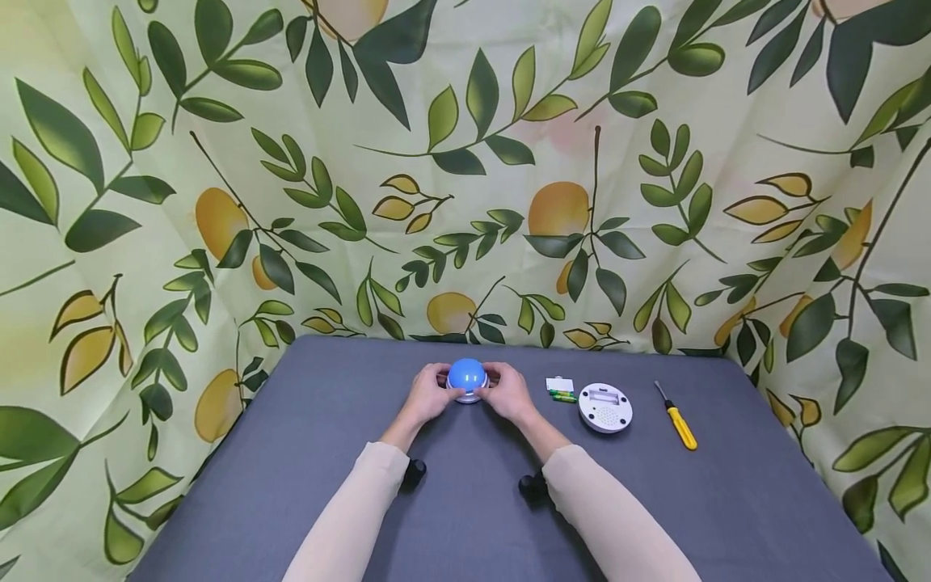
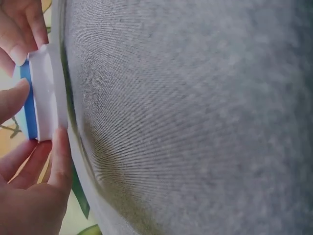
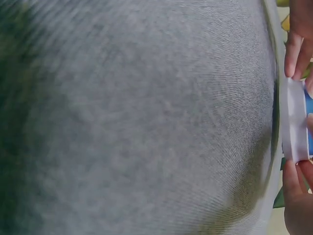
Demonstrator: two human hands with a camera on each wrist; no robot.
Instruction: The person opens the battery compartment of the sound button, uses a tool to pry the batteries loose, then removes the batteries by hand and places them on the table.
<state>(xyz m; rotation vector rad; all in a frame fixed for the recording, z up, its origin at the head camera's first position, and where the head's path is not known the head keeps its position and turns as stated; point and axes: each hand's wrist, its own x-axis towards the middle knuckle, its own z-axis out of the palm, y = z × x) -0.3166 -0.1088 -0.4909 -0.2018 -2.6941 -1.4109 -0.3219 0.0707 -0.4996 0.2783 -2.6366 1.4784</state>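
At the far middle of the table, a blue-domed round push button (image 1: 466, 375) with a white base sits between both hands. My left hand (image 1: 427, 394) grips its left side, the thumb at the front of the dome's lower edge. From the right, my right hand (image 1: 507, 394) holds it the same way, fingers round the side and thumb in front. In the left wrist view the white base (image 2: 46, 95) shows side-on, fingertips pressed to its rim. The right wrist view has the base (image 3: 296, 120) at its right edge, between the fingers of both hands.
Right of the hands lie a small white cover (image 1: 559, 384), green batteries (image 1: 563, 396) and a white round unit (image 1: 605, 408), its battery compartment facing up. Farther right is a screwdriver (image 1: 680, 424) with a yellow handle. A leaf-patterned cloth (image 1: 480, 242) hangs behind the grey table (image 1: 465, 501).
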